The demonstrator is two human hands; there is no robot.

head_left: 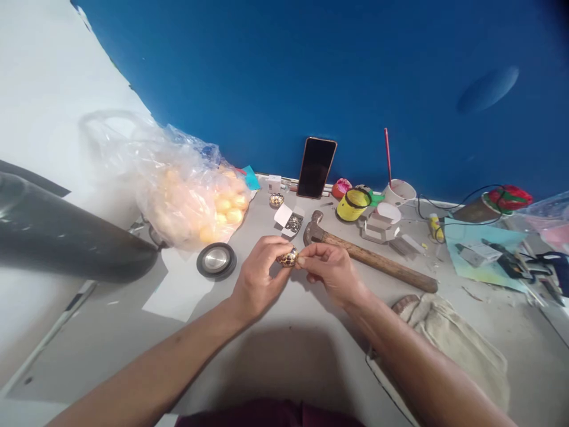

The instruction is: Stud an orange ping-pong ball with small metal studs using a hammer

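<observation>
A small round ball (pixel 287 257), covered in shiny gold and dark spots like tack heads, is held in the fingers of my left hand (pixel 260 274). My right hand (pixel 331 270) is closed in a pinch at the ball's right side; whatever its fingertips hold is too small to make out. Just behind my hands stands an open white box (pixel 288 228) filled with small shiny metal pieces, probably tacks. Beyond it lies a second shiny spotted ball (pixel 276 200). A claw hammer (pixel 368 255) with a wooden handle lies close to my right hand.
A clear plastic bag (pixel 186 196) of orange-yellow balls stands at the left, near a round black-rimmed metal disc (pixel 216 259). A phone (pixel 317 167) leans on the blue wall. Yellow tape (pixel 352 206), a white cup (pixel 399 192) and beige cloth (pixel 462 338) are on the right.
</observation>
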